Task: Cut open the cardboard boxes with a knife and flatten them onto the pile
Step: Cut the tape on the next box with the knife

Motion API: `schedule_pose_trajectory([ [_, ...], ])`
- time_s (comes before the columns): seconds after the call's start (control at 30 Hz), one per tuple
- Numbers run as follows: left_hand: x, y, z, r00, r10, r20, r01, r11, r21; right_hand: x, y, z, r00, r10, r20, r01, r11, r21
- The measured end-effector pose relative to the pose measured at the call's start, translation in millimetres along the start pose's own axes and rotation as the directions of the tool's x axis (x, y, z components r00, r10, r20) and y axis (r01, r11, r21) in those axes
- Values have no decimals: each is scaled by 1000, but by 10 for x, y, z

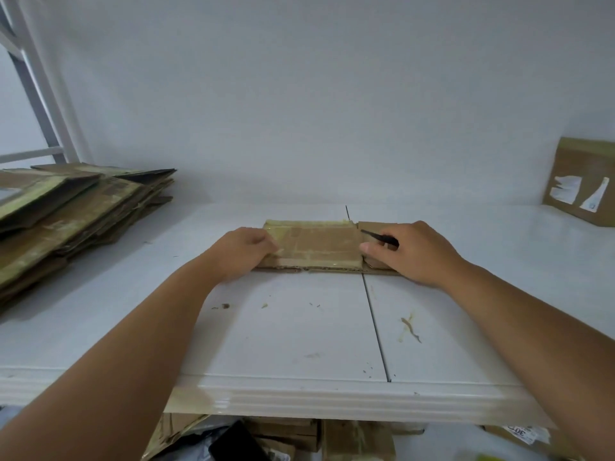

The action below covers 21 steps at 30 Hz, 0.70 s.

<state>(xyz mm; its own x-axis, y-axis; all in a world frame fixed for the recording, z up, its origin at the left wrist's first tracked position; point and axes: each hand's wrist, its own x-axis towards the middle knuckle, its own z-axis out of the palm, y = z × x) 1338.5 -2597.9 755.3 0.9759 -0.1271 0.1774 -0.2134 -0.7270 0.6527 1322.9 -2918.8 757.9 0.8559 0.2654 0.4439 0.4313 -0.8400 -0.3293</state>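
You're facing a plain white wall [316, 94] over a white table [299, 344]. White metal frame [40, 94] stands far left.

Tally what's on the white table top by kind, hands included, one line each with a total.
Flattened cardboard box under the hands: 1
Pile of flattened cardboard: 1
Box standing at the wall: 1
Knife: 1
Hands, left hand and right hand: 2
Total: 6
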Motion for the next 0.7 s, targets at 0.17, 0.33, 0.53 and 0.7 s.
schedule_pose_trajectory([
  [0.17, 37, 5, 46, 986, 32, -164, -9, 990, 139, 40, 44, 63, 999, 32, 6, -31, 996, -87],
  [0.33, 55, 22, 89, 982, 35, -187, -1, 984, 179, 69, 86, 131, 979, 120, 164, -78, 967, -244],
  [0.53, 88, 75, 198, 988, 115, 99, -140, 943, 301, 95, 65, 160, 963, 160, 218, -90, 949, -301],
  [0.7, 114, 105, 282, 982, 77, 173, -151, 868, 473, 86, 24, 135, 958, 150, 244, -79, 957, -281],
])
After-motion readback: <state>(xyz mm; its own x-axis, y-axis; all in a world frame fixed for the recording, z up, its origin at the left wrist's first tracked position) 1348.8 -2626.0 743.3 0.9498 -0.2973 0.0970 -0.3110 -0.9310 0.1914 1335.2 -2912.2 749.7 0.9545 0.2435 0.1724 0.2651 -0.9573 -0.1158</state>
